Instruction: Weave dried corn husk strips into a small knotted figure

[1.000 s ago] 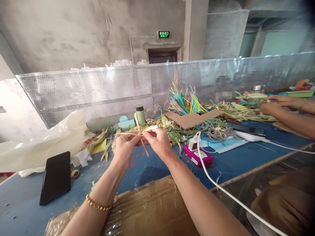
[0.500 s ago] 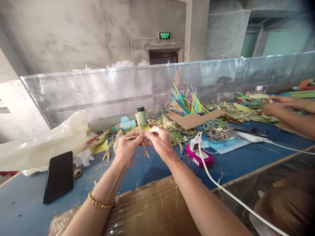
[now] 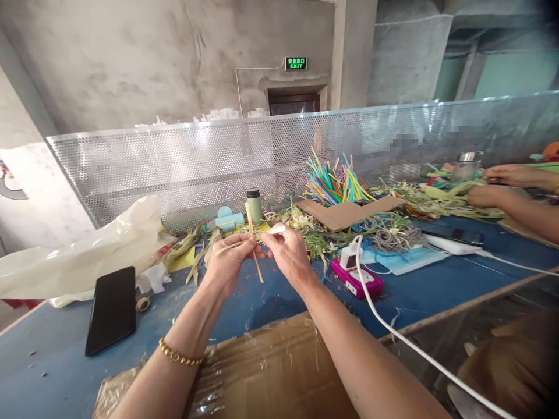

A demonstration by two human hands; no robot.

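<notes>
In front of me, above the blue table, my left hand (image 3: 229,259) pinches thin pale-yellow strips that look like dried corn husk (image 3: 250,224). One strip stands nearly upright, its lower end hanging below the fingers, and another pokes out to the left across the thumb. Close beside it, my right hand (image 3: 288,253) is closed with thumb and fingers pressed together at the crossing of the strips. Something white (image 3: 276,230) shows along its index finger; whether it is a wrap or a held piece I cannot tell. The fingertips partly hide the crossing.
A cardboard box (image 3: 271,366) lies below my forearms. Left are a black phone (image 3: 112,308) and plastic sheeting (image 3: 87,250). A green bottle (image 3: 254,205), coloured pipe cleaners (image 3: 334,180), cords (image 3: 391,235) and a magenta power strip (image 3: 358,279) stand beyond. A co-worker's hands (image 3: 502,186) are at right.
The whole view has shifted slightly right as my head turned a little left. Both hands keep their grip on the strips, and the upright strip leans a little differently.
</notes>
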